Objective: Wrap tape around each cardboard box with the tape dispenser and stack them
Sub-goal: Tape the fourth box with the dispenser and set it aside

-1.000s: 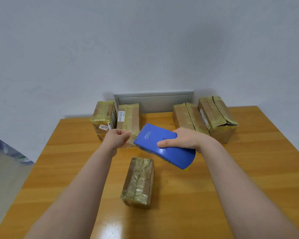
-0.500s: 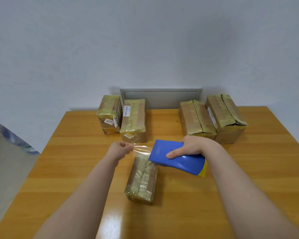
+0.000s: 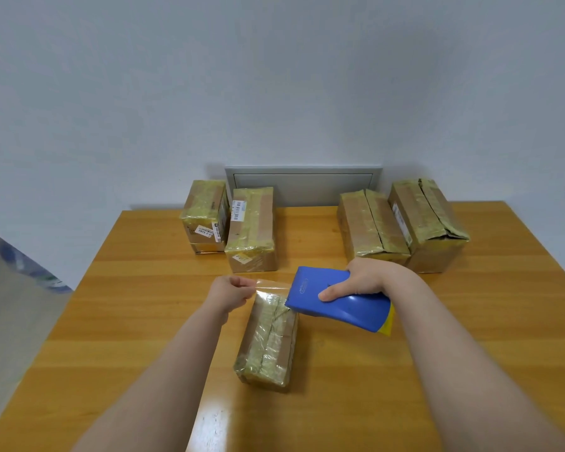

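Note:
A small cardboard box (image 3: pixel 268 347), taped over in yellowish strips, lies lengthwise in the middle of the wooden table (image 3: pixel 470 337). Just above its far end my right hand (image 3: pixel 362 278) grips a blue tape dispenser (image 3: pixel 340 303) with a yellow edge. A short strip of clear tape (image 3: pixel 271 285) stretches from the dispenser's mouth leftward to my left hand (image 3: pixel 230 293), which pinches its free end. The strip hangs slightly above the box's far end.
Two taped boxes (image 3: pixel 206 216) (image 3: pixel 252 230) stand side by side at the back left, two larger ones (image 3: pixel 371 230) (image 3: pixel 426 230) at the back right. A grey wall panel (image 3: pixel 302 184) sits behind them. The table's left edge drops to the floor.
Both hands came down and toward me from the back boxes to the middle box. The left hand drew a strip of tape out of the dispenser, now slightly longer.

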